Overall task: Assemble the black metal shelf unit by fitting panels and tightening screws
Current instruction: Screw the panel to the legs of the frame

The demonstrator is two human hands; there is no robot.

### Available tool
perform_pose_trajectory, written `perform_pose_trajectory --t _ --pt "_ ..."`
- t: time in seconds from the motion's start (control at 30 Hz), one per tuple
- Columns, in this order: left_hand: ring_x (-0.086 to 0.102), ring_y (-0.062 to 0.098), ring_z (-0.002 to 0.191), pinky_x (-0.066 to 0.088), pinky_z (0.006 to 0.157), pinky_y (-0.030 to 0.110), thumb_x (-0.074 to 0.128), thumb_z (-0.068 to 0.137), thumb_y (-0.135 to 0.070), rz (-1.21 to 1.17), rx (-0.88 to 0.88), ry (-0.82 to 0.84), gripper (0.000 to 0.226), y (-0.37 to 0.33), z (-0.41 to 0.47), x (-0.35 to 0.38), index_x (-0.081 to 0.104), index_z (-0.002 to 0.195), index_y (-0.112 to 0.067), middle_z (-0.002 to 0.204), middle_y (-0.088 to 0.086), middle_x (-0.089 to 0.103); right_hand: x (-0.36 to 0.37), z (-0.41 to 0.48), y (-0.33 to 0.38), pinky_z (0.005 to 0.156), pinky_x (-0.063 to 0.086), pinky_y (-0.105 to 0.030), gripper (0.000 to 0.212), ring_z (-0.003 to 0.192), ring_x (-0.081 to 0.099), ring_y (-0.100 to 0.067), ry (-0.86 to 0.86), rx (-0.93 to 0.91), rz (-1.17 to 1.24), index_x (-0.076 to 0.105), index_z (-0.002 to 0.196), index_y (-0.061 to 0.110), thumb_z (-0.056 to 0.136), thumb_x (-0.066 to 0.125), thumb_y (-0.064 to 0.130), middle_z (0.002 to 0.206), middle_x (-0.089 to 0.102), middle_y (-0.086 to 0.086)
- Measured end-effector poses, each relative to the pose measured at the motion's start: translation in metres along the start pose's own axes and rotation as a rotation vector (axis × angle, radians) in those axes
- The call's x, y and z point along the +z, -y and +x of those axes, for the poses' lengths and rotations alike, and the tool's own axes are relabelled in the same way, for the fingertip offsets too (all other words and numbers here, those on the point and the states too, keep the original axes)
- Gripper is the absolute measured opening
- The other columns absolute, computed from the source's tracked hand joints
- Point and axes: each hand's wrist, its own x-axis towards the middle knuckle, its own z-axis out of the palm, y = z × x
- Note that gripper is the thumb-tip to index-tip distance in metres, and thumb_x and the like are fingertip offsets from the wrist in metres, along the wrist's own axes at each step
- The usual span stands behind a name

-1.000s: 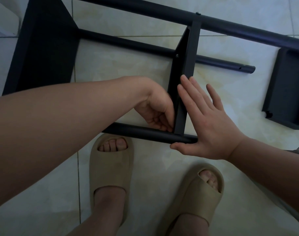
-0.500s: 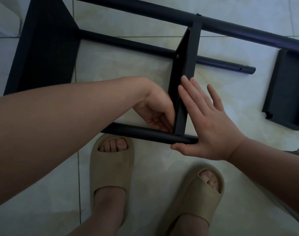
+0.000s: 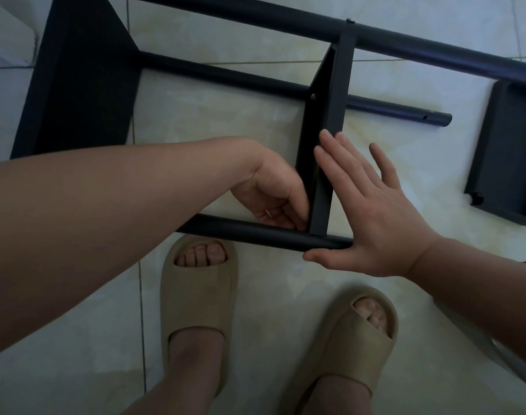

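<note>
The black metal shelf frame lies on its side on the tiled floor. A narrow shelf panel (image 3: 335,109) stands between the near tube (image 3: 241,230) and the far tube (image 3: 405,46). My left hand (image 3: 273,190) is curled into the inner corner where this panel meets the near tube. Its fingertips pinch a small shiny metal piece (image 3: 268,212); whether it is a screw or a key I cannot tell. My right hand (image 3: 372,217) lies flat with straight fingers against the panel's right face, its thumb on the near tube's end. A screw head (image 3: 313,96) shows higher up on the panel.
A wide black panel (image 3: 82,85) closes the frame's left end. A shorter tube (image 3: 390,109) ends open at the right. A loose black panel (image 3: 507,151) lies on the floor at far right. My feet in beige slippers (image 3: 199,295) (image 3: 354,339) stand just below the near tube.
</note>
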Motion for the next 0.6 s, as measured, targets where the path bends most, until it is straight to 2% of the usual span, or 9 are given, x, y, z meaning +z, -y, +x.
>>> perform_pose_trajectory --t 0.1,0.37,0.6 --pt "0.063 0.007 0.071 0.049 0.070 0.022 0.060 0.092 -0.007 0.004 -0.004 0.014 0.021 0.0003 -0.0001 -0.0002 0.072 0.082 -0.020 0.081 -0.005 0.071 -0.0001 -0.0004 0.0003 0.123 0.009 -0.060 0.120 0.158 0.004 -0.024 -0.005 0.005 0.019 0.017 0.161 0.005 0.077 0.051 0.083 0.170 0.008 -0.010" --pt "0.065 0.007 0.072 0.048 0.067 0.020 0.062 0.091 -0.009 0.028 -0.038 0.004 0.025 -0.0006 0.0011 -0.0017 0.076 0.076 -0.022 0.082 -0.005 0.072 -0.0005 -0.0005 0.0017 0.124 0.010 -0.058 0.120 0.158 0.003 -0.024 0.001 0.015 0.043 0.017 0.161 0.005 0.076 0.053 0.082 0.170 0.007 -0.010" --pt "0.060 0.009 0.069 0.044 0.070 0.020 0.058 0.093 -0.004 0.013 -0.066 -0.044 0.016 -0.0073 0.0011 0.0000 0.070 0.086 -0.013 0.077 0.000 0.069 0.0013 -0.0006 0.0023 0.123 0.011 -0.059 0.120 0.158 0.004 -0.025 -0.010 0.011 0.035 0.017 0.160 0.004 0.077 0.053 0.082 0.170 0.008 -0.011"
